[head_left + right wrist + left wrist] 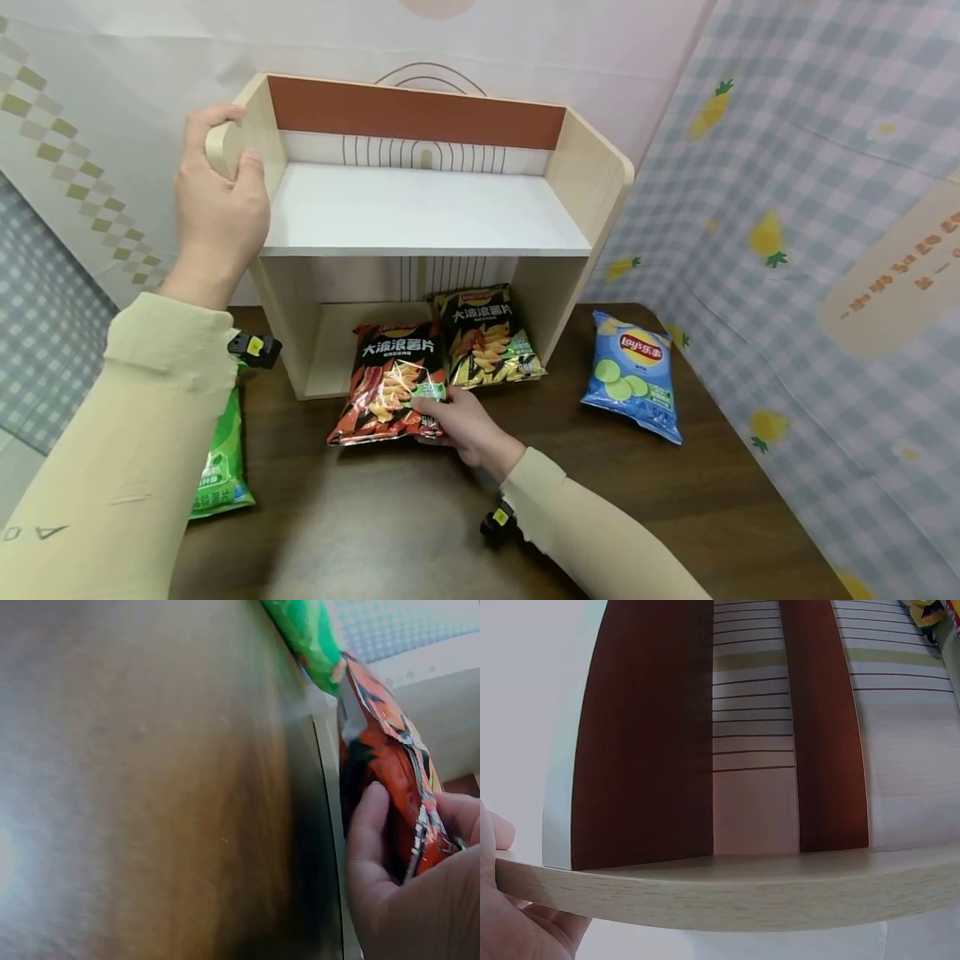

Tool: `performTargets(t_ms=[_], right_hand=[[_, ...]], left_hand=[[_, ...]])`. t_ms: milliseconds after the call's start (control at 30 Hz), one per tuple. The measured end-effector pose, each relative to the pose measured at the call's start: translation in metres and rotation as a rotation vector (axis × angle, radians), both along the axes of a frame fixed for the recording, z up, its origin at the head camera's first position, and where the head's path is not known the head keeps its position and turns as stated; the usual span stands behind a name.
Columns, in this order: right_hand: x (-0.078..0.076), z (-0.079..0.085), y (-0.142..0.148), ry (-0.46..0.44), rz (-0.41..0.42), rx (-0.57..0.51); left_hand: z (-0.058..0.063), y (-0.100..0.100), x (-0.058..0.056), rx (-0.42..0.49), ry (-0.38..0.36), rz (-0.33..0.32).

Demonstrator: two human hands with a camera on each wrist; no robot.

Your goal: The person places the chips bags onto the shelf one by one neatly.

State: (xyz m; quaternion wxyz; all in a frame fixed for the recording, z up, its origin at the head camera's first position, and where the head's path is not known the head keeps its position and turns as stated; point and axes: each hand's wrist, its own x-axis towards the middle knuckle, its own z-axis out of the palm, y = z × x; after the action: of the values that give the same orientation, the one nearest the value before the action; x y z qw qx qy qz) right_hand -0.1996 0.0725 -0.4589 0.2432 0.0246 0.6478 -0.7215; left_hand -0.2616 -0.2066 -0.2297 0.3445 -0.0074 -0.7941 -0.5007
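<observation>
My left hand (pixel 221 187) grips the rounded front edge of the left side panel of a small two-tier wooden shelf (pixel 427 208). In the left wrist view, the fingers wrap that pale panel (pixel 765 900) at the lower left. My right hand (pixel 472 425) pinches the lower right corner of a red bag of potato chips (pixel 397 375), thumb on its front and fingers behind. The red bag leans at the opening of the lower compartment, its bottom end out in front. Beside it, a black-and-yellow bag of chips (pixel 487 333) leans inside on the right.
A blue bag of chips (pixel 633 375) lies on the dark wooden table (pixel 390 525) right of the shelf. On the left, a green bag (pixel 225 467) is partly hidden by my left sleeve. Patterned cloth (pixel 787 208) hangs behind and along the right side.
</observation>
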Motion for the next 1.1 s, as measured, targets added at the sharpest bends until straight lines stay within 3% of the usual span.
performTargets(t_ms=[200, 433, 867, 1100], right_hand=[[0.011, -0.001, -0.001, -0.054, -0.112, -0.167], [0.021, -0.005, -0.003, -0.234, -0.311, -0.422], [0.029, -0.010, -0.001, -0.285, -0.297, -0.386], [0.018, -0.011, -0.005, -0.286, -0.307, -0.418]], left_hand=[[0.000, 0.000, -0.001, 0.007, 0.000, 0.002], [0.000, -0.001, -0.002, 0.009, 0.006, 0.000], [0.001, 0.000, 0.001, 0.013, -0.025, 0.007], [0.002, 0.001, 0.000, 0.019, -0.012, 0.002]])
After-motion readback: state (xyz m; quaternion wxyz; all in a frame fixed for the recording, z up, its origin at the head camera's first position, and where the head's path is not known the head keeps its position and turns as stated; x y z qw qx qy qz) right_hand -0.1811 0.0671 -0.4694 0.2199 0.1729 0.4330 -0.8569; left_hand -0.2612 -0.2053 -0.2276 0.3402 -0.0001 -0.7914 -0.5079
